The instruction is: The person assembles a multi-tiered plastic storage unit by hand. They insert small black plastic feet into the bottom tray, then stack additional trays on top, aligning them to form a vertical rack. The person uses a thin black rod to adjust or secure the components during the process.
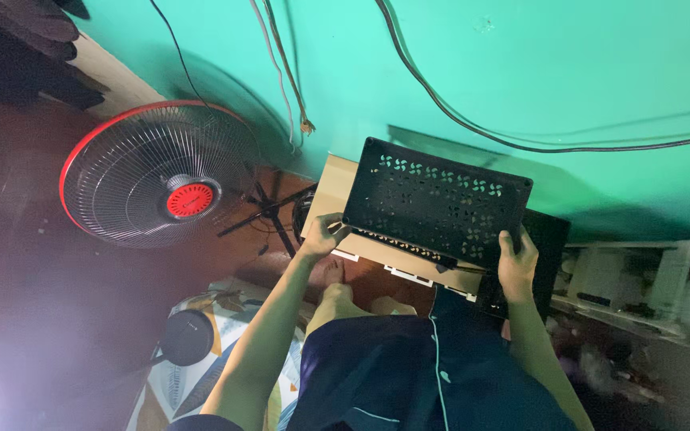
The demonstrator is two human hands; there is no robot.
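Both hands up on a black perforated crate (438, 203), held tilted, bottom panel facing the camera, just in front of the green wall (569, 72). Left hand (323, 235) clamped on the crate's lower left corner, fingers curled around the rim. Right hand (517, 263) gripping the lower right edge, fingers wrapped over it, thumb side pressed to the panel. Under the crate, a tan flat panel (337, 187) showing at the left, with a white slotted strip (409, 273) along its near edge; possibly a stand or box, hard to tell in this dim light. Behind the right hand, a black block (549, 231) sitting close to the crate's right corner, no gap to speak of there. Tight on the right: pale shelving (640, 275) crowded with clutter. More room on the left: dark floor (25, 263) open between the crate and a red-rimmed standing fan (157, 172), fan legs (269, 211) reaching nearly to the tan panel. Cables (473, 124) draped across the wall above the crate's top edge. Below, bare feet (353, 295) and dark blue shorts (433, 367), a patterned mat (201, 351) with a round black object (187, 337) at lower left.
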